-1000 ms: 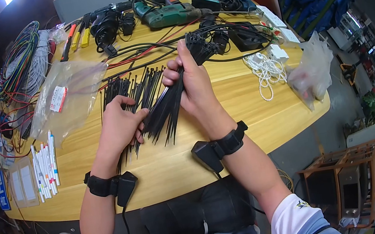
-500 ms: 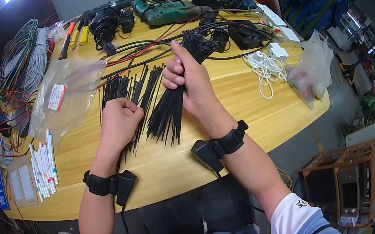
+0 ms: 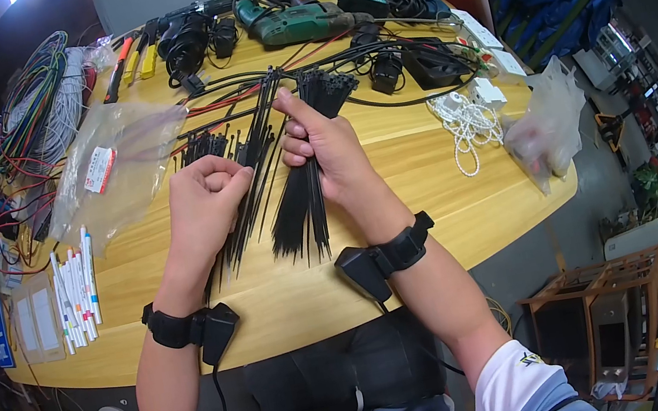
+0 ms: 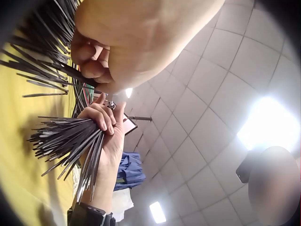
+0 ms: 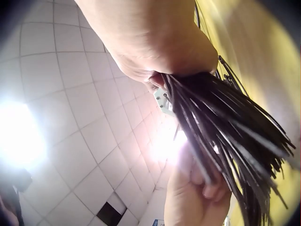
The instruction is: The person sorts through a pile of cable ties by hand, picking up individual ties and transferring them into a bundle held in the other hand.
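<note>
A thick bundle of black cable ties (image 3: 300,215) is gripped in my right hand (image 3: 338,155), heads fanned out above the thumb and tails hanging toward the table. Between thumb and fingers, my left hand (image 3: 205,201) pinches a thinner bunch of cable ties (image 3: 258,165), which slants up toward the right hand. More loose cable ties (image 3: 204,146) lie on the table behind the left hand. In the left wrist view, tails of the right-hand bundle (image 4: 66,139) spread below curled fingers. The right wrist view shows the left hand (image 5: 195,197) partly hidden behind the bundle.
A clear plastic bag (image 3: 130,152) with a label lies at left, above several markers (image 3: 79,294). Coiled wires (image 3: 40,115) fill the far left. A green drill (image 3: 297,26) and black cables stretch across the back. White bead string (image 3: 464,124) and a knotted bag (image 3: 543,124) lie right.
The left hand has drawn a thin bunch of cable ties up out of the loose ones, beside the right hand. The right-hand bundle has swung more upright and lowered slightly.
</note>
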Motion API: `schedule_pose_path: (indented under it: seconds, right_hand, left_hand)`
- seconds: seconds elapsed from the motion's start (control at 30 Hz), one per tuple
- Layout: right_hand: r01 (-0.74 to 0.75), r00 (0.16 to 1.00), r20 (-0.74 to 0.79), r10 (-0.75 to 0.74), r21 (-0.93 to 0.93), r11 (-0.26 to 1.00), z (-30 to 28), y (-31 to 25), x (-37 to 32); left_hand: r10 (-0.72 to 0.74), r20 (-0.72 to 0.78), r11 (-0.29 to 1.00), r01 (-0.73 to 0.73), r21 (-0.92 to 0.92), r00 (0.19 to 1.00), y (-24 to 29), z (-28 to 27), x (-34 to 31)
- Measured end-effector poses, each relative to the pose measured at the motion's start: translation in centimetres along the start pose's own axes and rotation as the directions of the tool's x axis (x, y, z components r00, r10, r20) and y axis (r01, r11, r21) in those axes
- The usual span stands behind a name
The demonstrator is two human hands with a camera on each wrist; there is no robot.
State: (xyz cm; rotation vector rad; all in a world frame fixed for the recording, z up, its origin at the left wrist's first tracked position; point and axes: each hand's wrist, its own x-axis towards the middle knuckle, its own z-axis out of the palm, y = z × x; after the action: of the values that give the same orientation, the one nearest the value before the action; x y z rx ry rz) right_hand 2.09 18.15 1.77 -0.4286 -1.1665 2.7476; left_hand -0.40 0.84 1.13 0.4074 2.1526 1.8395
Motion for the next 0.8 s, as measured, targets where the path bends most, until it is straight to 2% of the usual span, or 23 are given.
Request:
schedule_pose_path:
  seconds: [0.47,0.67,0.8]
  right_hand:
    - [-0.018,0.999,0.037,0.017,0.017,1.0,-0.6,0.4,0.4]
    - [-0.047,0.999,0.009,0.047,-0.031,0.998,-0.4,1.1,0.3]
    - [-0.068,0.997,0.03,0.069,-0.04,0.997,-0.4,1.4,0.2]
  left_hand:
    - [-0.013,0.168,0.998,0.023,-0.059,0.986,0.4,0.3,-0.5]
    - [-0.039,0.324,0.995,0.065,-0.07,0.945,-0.4,0.2,-0.2]
    - [-0.053,0.312,0.994,0.081,-0.077,0.949,0.2,0.2,-0.4]
